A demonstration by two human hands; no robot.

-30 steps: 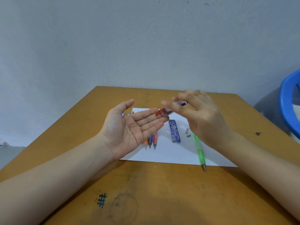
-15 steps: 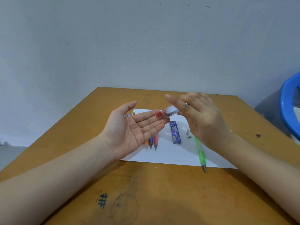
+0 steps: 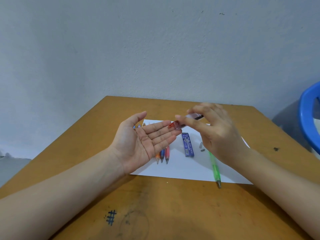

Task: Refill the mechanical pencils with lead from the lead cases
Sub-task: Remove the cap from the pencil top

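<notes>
My right hand (image 3: 218, 135) pinches a clear lead case with a red end (image 3: 186, 121), tilted so the red end hangs just over the fingertips of my left hand (image 3: 143, 142). The left hand is held flat, palm up, above the paper, holding nothing that I can see. A blue lead case (image 3: 187, 144) lies on the white paper (image 3: 183, 168). Three mechanical pencils, orange, blue and red (image 3: 162, 155), lie side by side, partly hidden under my left hand. A green mechanical pencil (image 3: 215, 169) lies at the paper's right, tip toward me. Two small grey caps (image 3: 201, 147) lie beside it.
The paper lies on a brown wooden table (image 3: 155, 205) set against a pale wall. A blue plastic chair (image 3: 308, 118) stands at the right edge. A dark "#" mark (image 3: 110, 217) is drawn on the table near me.
My right hand has shaken the clear lead case up and down over the left fingertips, and it is now raised slightly again. The left hand has stayed flat.
</notes>
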